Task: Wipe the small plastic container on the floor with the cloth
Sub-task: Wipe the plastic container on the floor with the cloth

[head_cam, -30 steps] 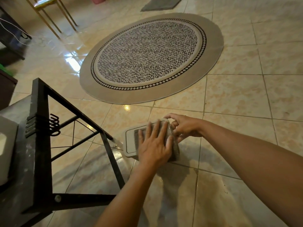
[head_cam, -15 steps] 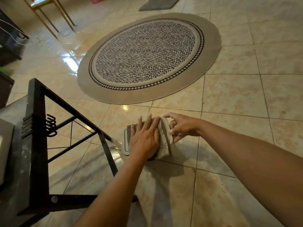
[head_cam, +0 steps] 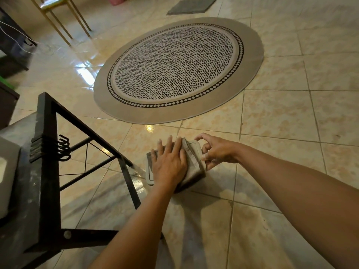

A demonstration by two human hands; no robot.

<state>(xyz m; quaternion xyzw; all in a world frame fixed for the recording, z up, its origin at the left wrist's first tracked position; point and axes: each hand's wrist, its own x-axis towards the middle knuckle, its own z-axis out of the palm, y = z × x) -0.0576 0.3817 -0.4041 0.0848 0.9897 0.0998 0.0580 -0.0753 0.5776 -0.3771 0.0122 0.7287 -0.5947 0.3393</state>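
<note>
A small, flat, pale plastic container [head_cam: 149,176] lies on the tiled floor, mostly covered by a folded grey-beige cloth [head_cam: 194,167]. Only its left rim and its far right corner show. My left hand [head_cam: 168,164] lies flat on the cloth with the fingers spread, pressing it down onto the container. My right hand [head_cam: 218,150] is at the container's right edge, with fingertips and thumb pinching that edge.
A black metal table frame [head_cam: 48,171] stands close on the left, one leg ending just left of the container. A round patterned rug [head_cam: 174,68] lies beyond. A chair with yellow legs [head_cam: 64,22] and a grey mat [head_cam: 191,5] are at the back.
My left hand has slid the cloth leftward across the container, covering most of its left side and baring its right corner. My right hand has stayed at the right edge.
</note>
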